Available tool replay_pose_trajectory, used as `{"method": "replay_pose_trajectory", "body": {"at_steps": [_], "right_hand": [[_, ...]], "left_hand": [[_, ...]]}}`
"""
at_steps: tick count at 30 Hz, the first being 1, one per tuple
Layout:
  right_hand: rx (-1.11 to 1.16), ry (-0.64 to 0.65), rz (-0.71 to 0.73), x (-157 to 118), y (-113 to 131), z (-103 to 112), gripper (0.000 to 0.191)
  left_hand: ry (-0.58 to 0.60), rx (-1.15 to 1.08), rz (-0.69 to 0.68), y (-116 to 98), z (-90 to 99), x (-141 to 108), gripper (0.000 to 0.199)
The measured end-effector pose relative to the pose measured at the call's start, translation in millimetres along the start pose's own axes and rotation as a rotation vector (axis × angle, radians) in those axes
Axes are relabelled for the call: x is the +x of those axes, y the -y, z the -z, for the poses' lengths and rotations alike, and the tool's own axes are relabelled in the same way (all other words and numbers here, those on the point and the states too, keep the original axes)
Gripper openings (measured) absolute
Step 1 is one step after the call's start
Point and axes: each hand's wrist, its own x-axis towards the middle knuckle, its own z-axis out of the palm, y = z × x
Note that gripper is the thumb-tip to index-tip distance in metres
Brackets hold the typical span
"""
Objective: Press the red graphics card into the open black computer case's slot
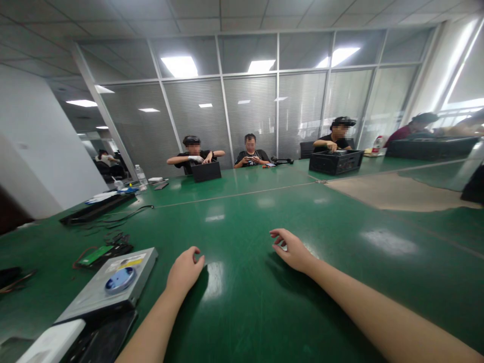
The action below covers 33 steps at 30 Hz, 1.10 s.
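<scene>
My left hand [185, 269] is just above the green table [242, 312], its fingers loosely curled with a gap between thumb and forefinger. Nothing shows in it. Farther right, my right hand [289, 248] hovers over the same tabletop, fingers bent and apart, also holding nothing. Nearest to my left hand is a silver optical drive [94, 290], on which lies a round blue plastic piece [120, 280]. Behind the drive is a green circuit board [96, 255] among dark parts.
A white object [53, 343] and black parts lie at the lower left. Across the table, people handle black computer cases [336, 161], and one seated person [250, 154] holds a small object. A bottle [140, 176] stands far left. Brown sheeting [393, 191] covers the right side.
</scene>
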Motion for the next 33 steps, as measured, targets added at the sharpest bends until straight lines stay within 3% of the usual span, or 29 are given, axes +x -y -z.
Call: {"method": "replay_pose_trajectory", "body": {"at_steps": [9,27,33], "right_hand": [[-0.021,-0.001,0.034,0.1,-3.7,-2.2,0.040],[-0.035,0.039,0.026,-1.0,-1.0,-2.9,0.036],[-0.048,0.027,0.031,-0.5,0.4,-1.4,0.034]], "left_hand": [[0.063,0.017,0.013,4.9,-3.8,2.3,0.025],[0.072,-0.021,0.034,9.9,-9.8,1.6,0.022],[0.007,-0.121,0.068,9.1,-6.5,0.9,0.021]]}}
